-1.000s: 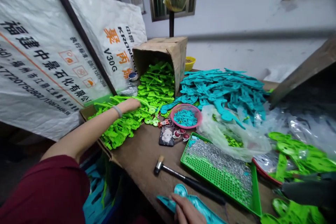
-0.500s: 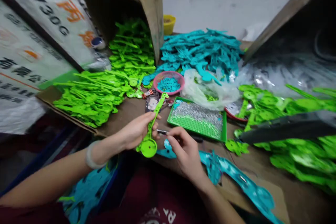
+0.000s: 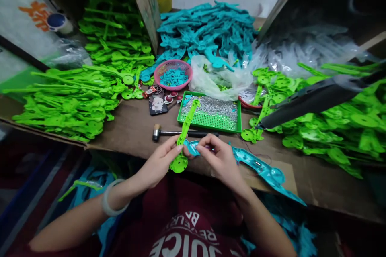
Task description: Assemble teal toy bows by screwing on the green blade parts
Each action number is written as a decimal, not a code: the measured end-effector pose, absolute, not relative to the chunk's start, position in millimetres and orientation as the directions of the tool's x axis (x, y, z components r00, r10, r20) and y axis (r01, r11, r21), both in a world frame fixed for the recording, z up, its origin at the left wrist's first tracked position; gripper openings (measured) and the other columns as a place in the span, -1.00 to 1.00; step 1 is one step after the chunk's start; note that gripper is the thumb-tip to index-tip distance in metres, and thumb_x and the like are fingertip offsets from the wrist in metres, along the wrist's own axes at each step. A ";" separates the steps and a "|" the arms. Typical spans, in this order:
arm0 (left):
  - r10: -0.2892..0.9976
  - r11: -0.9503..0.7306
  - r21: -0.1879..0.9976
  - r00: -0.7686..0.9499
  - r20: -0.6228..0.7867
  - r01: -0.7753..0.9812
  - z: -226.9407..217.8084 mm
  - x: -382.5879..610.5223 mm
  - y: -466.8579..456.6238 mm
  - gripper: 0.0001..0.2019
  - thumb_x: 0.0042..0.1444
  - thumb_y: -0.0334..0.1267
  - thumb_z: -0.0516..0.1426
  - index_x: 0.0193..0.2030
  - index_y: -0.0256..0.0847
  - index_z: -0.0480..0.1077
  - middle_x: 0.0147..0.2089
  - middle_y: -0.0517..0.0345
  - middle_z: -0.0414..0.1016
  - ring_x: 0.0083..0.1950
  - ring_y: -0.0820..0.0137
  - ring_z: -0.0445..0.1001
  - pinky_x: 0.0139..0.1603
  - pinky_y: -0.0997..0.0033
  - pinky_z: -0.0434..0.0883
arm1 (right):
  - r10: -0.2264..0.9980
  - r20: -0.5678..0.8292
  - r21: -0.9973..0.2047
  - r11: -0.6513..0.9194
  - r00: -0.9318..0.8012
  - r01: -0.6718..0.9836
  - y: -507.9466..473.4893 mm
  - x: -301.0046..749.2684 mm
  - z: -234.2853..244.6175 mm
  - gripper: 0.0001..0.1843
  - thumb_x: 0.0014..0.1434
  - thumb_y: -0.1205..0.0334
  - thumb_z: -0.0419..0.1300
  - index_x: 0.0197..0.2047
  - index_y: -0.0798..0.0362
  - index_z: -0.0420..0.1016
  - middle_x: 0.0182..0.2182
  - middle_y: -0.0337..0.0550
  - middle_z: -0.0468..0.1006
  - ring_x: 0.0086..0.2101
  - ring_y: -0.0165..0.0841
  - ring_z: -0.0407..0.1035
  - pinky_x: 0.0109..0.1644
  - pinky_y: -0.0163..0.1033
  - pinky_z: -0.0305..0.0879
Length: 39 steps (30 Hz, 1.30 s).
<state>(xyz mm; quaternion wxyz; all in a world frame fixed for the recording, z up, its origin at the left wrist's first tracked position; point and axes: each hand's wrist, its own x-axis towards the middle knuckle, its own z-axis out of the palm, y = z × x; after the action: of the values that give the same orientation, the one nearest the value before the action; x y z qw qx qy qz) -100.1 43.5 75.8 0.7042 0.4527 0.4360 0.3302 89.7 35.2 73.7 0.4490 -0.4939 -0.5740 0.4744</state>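
My left hand (image 3: pixel 161 160) grips a long bright green plastic piece (image 3: pixel 186 129) with a round disc at its near end, held just above the table's front edge. My right hand (image 3: pixel 217 156) pinches the end of a long teal plastic piece (image 3: pixel 261 167) that lies along the table edge to the right. The two hands almost touch between the pieces. A small hammer (image 3: pixel 175 133) lies on the table just beyond my fingers.
A green tray of small silver parts (image 3: pixel 211 122) sits behind the hands, with a pink basket of teal bits (image 3: pixel 173 74) and a phone (image 3: pixel 157 104) further back. Green piles (image 3: pixel 75 96) lie left and right (image 3: pixel 340 128), a teal pile (image 3: pixel 205 32) behind. A dark tool (image 3: pixel 313 100) juts in from the right.
My left hand left the green pile with one green piece and brought it to the front edge. My right hand took hold of the teal piece. The view tilted down.
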 end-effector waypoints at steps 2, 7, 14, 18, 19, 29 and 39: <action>0.884 0.324 0.946 0.362 -0.296 -0.018 73.1 -95.5 37.1 -0.68 0.31 -0.12 0.12 0.15 -0.13 0.43 -0.10 0.13 0.55 -0.08 0.35 0.48 0.04 0.39 0.40 | 0.986 0.009 -0.994 0.027 -0.167 0.105 32.2 86.8 78.4 -0.87 0.29 0.23 0.20 -0.32 0.03 0.46 -0.42 -0.30 0.51 -0.42 -0.47 0.40 -0.32 -0.35 0.29; 0.879 0.304 0.952 0.379 -0.288 0.018 71.4 -87.9 27.7 -0.65 0.30 -0.16 0.09 0.18 -0.12 0.44 -0.14 0.14 0.55 -0.14 0.35 0.47 -0.05 0.42 0.42 | 0.959 -0.141 -0.980 -0.170 -0.245 -0.103 26.6 81.5 78.1 -0.86 0.31 0.16 0.16 -0.28 0.00 0.35 -0.48 -0.32 0.54 -0.52 -0.46 0.44 -0.39 -0.33 0.37; 0.898 0.269 0.963 0.355 -0.261 0.028 67.3 -83.7 24.0 -0.58 0.30 -0.15 0.10 0.28 -0.10 0.39 0.24 0.05 0.47 0.24 0.18 0.41 0.34 0.22 0.26 | 0.981 -0.165 -0.986 -0.162 -0.105 0.033 21.1 78.9 70.2 -0.88 0.22 0.20 0.21 -0.33 0.01 0.37 -0.56 -0.33 0.43 -0.57 -0.48 0.32 -0.50 -0.36 0.27; 0.914 0.283 0.959 0.305 -0.266 -0.011 63.8 -77.9 19.6 -0.55 0.34 0.00 0.08 0.27 -0.14 0.40 0.28 0.01 0.45 0.32 0.15 0.36 0.44 0.14 0.17 | 0.992 -0.130 -0.988 -0.129 -0.003 0.081 21.6 74.2 68.2 -0.86 0.13 0.25 0.23 -0.42 0.01 0.35 -0.65 -0.40 0.27 -0.60 -0.50 0.19 -0.54 -0.38 0.16; 0.917 0.290 0.957 0.291 -0.272 -0.021 62.6 -76.7 19.1 -0.54 0.34 0.03 0.08 0.25 -0.15 0.41 0.27 0.01 0.46 0.32 0.16 0.36 0.44 0.15 0.18 | 0.991 -0.130 -0.989 -0.130 0.011 0.072 21.6 73.3 69.0 -0.86 0.11 0.25 0.24 -0.44 0.02 0.35 -0.66 -0.40 0.25 -0.59 -0.50 0.19 -0.54 -0.38 0.15; 0.898 0.416 0.883 0.252 -0.361 -0.218 57.4 -69.8 19.8 -0.60 0.25 0.04 0.20 0.08 -0.18 0.49 -0.19 0.10 0.59 -0.17 0.33 0.55 -0.09 0.36 0.50 | 0.970 -0.228 -0.952 -0.241 -0.088 -0.187 23.4 70.4 76.7 -0.84 0.12 0.21 0.26 -0.40 0.02 0.33 -0.61 -0.36 0.44 -0.63 -0.49 0.33 -0.53 -0.37 0.26; 0.915 0.364 0.918 0.248 -0.320 -0.159 48.8 -69.0 38.4 -0.69 0.27 0.04 0.16 -0.16 -0.19 0.40 -0.44 0.28 0.38 -0.39 0.43 0.46 -0.26 0.41 0.45 | 0.985 -0.056 -0.998 -0.055 -0.161 0.009 22.9 98.9 61.7 -0.85 0.26 0.14 0.26 -0.22 0.04 0.48 -0.38 -0.24 0.59 -0.38 -0.41 0.45 -0.31 -0.30 0.37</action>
<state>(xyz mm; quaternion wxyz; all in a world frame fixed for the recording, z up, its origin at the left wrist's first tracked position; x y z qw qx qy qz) -69.0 38.4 48.8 0.6795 0.4026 0.4691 0.3951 98.9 22.9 61.7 0.4428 -0.4729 -0.5258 0.5513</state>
